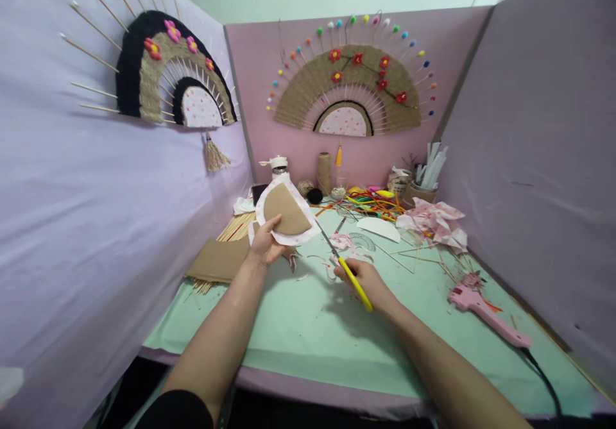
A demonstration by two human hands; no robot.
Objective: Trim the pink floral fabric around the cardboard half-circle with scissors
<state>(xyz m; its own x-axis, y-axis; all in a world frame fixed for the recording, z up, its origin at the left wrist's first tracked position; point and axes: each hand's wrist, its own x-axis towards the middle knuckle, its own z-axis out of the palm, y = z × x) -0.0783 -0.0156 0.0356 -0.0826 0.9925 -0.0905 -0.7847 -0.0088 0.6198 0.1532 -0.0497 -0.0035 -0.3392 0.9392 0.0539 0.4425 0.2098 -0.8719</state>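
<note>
My left hand [269, 240] pinches the lower left edge of a half-round cardboard piece [287, 211], its thumb on the brown face. A wider margin of white and pink patterned fabric [264, 198] shows all round the cardboard. In my right hand [366, 280] is a pair of scissors with yellow handles [353, 281]. The blades point up and left, and their tips meet the right corner of the fabric margin. Small pink and white offcuts [341, 242] lie on the table below the blades.
A pink glue gun [488, 313] with its cord lies at the right. Brown cardboard [219, 261] rests on thin sticks at the left. Crumpled pink fabric [436, 222], a white half-round piece [379, 228] and colourful pipe cleaners [380, 204] lie behind. Decorated fans [349, 89] hang on the walls.
</note>
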